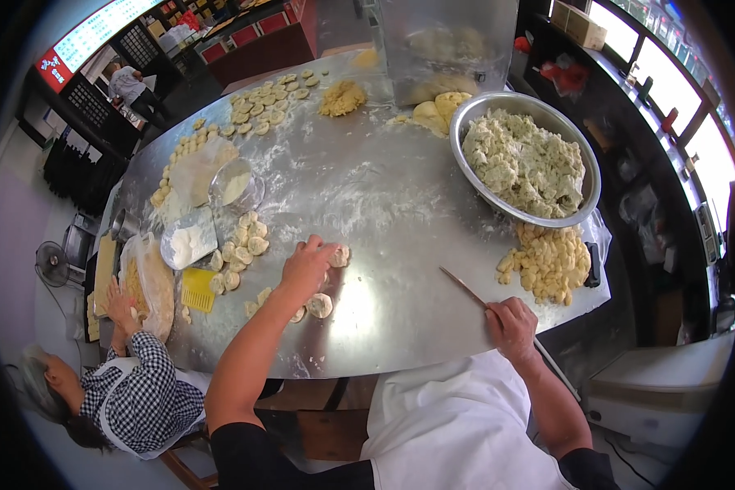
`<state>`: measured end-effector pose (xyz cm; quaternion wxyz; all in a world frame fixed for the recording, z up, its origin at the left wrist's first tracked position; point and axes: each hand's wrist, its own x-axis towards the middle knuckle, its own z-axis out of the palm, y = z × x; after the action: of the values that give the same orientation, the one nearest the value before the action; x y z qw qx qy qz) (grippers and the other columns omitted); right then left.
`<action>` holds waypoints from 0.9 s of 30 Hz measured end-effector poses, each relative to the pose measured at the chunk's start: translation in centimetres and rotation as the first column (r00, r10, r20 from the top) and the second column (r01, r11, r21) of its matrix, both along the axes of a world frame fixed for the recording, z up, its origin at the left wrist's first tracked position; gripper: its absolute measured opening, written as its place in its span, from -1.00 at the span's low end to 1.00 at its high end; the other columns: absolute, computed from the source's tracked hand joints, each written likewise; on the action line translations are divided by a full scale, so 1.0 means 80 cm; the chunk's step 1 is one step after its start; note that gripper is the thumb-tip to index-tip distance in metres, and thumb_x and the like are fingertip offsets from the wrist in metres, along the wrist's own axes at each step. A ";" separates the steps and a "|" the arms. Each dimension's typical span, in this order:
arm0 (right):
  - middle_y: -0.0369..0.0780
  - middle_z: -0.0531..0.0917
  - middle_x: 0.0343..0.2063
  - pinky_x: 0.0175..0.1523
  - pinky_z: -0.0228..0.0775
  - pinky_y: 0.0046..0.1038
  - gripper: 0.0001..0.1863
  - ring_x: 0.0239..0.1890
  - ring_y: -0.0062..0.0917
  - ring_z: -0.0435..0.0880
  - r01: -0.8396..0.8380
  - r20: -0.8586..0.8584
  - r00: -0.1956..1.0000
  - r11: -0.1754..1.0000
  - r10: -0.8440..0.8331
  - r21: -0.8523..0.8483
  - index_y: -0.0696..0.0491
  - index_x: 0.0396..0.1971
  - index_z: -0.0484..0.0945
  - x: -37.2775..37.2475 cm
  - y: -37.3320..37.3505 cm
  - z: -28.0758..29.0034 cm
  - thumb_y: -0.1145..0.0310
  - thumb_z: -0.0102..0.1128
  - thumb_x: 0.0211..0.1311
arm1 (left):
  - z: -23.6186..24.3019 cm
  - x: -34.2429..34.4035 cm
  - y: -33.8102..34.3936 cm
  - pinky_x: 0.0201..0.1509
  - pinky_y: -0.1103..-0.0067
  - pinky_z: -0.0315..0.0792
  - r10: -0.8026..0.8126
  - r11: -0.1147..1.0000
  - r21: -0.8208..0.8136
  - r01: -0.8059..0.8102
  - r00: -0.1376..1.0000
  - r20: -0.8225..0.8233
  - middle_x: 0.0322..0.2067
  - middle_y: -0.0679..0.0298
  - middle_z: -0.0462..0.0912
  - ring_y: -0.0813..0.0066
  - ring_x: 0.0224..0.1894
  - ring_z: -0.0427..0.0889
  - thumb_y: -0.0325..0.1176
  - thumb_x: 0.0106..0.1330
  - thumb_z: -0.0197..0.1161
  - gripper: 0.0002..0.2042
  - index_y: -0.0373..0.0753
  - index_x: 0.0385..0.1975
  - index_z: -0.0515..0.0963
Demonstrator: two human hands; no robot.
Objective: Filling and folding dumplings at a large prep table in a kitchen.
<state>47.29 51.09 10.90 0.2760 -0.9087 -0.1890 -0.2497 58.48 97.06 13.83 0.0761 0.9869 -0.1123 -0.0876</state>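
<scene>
My left hand (306, 266) reaches over the steel table, its fingers closed on a small round dough piece (340, 257). Below that wrist lie more floured rounds, one of them a flat dough round (320, 306); my forearm hides some. In my right hand (513, 328), near the table's front edge, is a thin brown wooden stick (463, 286), its tip pointing up and left. A big steel bowl (593, 192) of pale, green-flecked filling (527, 159) stands at the far right. Beside it, a heap of small yellow chunks (547, 265) spreads toward me.
To the left are a dough cluster (243, 245), a yellow scraper (198, 291), a flour container (189, 242) and a metal bowl (237, 186). Dough rounds (261, 106) cover the far left. A co-worker (143, 384) works at the left edge. A steel machine (445, 49) stands behind.
</scene>
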 end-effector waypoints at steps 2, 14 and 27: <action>-0.18 0.60 -0.46 -0.34 0.48 -0.25 -0.96 -0.43 -0.26 0.63 -0.007 0.007 1.000 1.000 0.007 0.013 0.07 -0.37 0.72 -0.002 0.004 0.001 0.49 0.41 0.18 | -0.014 0.017 0.048 0.13 0.13 0.62 0.076 0.996 0.027 -0.079 0.991 0.109 0.19 0.19 0.53 -0.05 0.19 0.60 -0.41 0.32 0.39 -0.48 -0.07 0.32 0.55; -0.19 0.61 -0.44 -0.33 0.50 -0.26 -0.93 -0.42 -0.26 0.64 0.018 0.006 1.000 1.000 -0.018 0.000 0.06 -0.36 0.73 0.000 -0.003 -0.007 0.51 0.42 0.15 | 0.052 -0.071 0.035 0.39 0.16 0.45 0.159 0.963 -0.246 -0.110 0.968 0.192 0.36 0.04 0.46 -0.12 0.32 0.53 -0.20 0.44 0.36 -0.39 -0.06 0.49 0.41; -0.19 0.61 -0.43 -0.30 0.51 -0.22 -0.88 -0.39 -0.24 0.66 0.020 -0.031 0.999 1.000 -0.020 0.007 0.04 -0.30 0.75 -0.004 -0.001 -0.007 0.53 0.43 0.14 | 0.008 -0.132 -0.008 0.15 0.26 0.66 -0.137 0.990 0.036 0.133 0.945 0.295 0.33 0.07 0.49 0.03 0.15 0.65 -0.56 0.32 0.25 -0.42 -0.05 0.38 0.49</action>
<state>46.94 51.02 10.32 0.2795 -0.9133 -0.1746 -0.2392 47.89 96.46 14.48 0.0443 0.9794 -0.1891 0.0558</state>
